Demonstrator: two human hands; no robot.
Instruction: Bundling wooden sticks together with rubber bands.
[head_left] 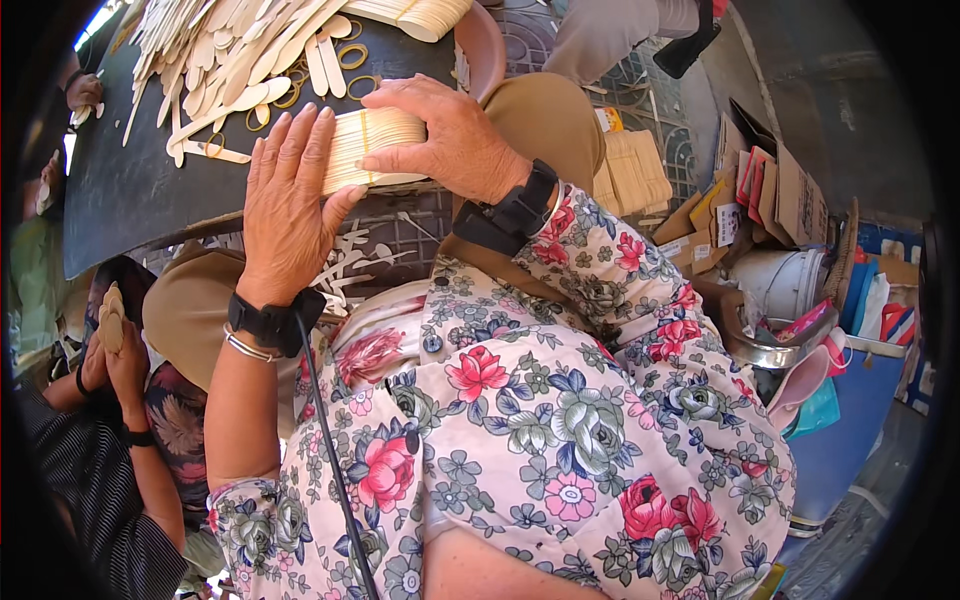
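A banded bundle of flat wooden sticks (375,145) lies between my hands at the near edge of the dark table (130,215). My right hand (450,140) grips its right end, fingers over the far side and thumb on the near side. Against the left end rests my left hand (290,200), its fingers straight and flat, the thumb apart. A yellow rubber band circles the bundle's middle. Just beyond lie loose rubber bands (353,57) and a heap of loose wooden sticks and spoons (215,60).
Another bundle (420,12) and a pinkish bowl (482,50) are at the far edge. Sticks (350,262) litter the floor below. Stacked bundles (632,172), cardboard boxes (785,195) and a blue bin (850,430) stand right. At left, a co-worker's hands (118,355) hold sticks.
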